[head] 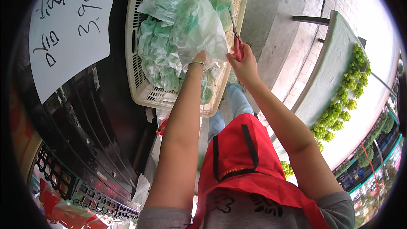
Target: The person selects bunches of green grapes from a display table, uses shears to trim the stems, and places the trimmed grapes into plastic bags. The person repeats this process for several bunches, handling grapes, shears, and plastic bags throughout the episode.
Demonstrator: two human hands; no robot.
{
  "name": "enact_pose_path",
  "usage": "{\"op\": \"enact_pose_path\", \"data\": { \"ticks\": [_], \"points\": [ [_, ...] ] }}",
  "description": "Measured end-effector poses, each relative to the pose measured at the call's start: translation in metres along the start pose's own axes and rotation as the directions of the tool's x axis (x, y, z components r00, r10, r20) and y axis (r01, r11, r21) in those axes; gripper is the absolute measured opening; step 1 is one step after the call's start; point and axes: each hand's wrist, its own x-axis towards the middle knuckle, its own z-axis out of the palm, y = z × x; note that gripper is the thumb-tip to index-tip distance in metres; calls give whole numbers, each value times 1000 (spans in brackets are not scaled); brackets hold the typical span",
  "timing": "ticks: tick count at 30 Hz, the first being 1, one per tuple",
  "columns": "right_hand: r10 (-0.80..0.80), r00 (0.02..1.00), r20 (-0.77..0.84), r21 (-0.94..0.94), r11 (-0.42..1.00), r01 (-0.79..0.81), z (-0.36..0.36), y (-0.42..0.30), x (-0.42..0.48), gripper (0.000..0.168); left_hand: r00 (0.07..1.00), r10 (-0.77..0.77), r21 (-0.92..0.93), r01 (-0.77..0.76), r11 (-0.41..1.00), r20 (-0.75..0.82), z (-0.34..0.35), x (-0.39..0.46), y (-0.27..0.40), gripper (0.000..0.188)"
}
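A translucent, green-printed plastic bag is spread over the pile in a cream plastic crate. My left hand holds this bag near its lower end; the plastic hides most of the fingers. A bracelet circles that wrist. In my right hand is a pair of scissors with red handles, the blades pointing up and away from me. The fingertips of that hand are close to the bag's right edge. Several more green-tinted bags fill the crate, and their contents cannot be made out.
Left of the crate stands a dark slatted stand with a handwritten price sign on it. At right, bunches of green grapes lie on a pale table. A concrete step edge runs between crate and table.
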Motion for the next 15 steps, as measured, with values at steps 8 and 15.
{"op": "enact_pose_path", "data": {
  "ticks": [8,15],
  "points": [
    [111,991,68,196,973,-122,-11,-3,2,37,944,-120,-325,14,945,-307,-47,-2,19,29],
    [324,905,274,580,695,-425,-3,-14,11,48,952,-267,-745,67,663,-152,-118,-43,48,38]
  ]
}}
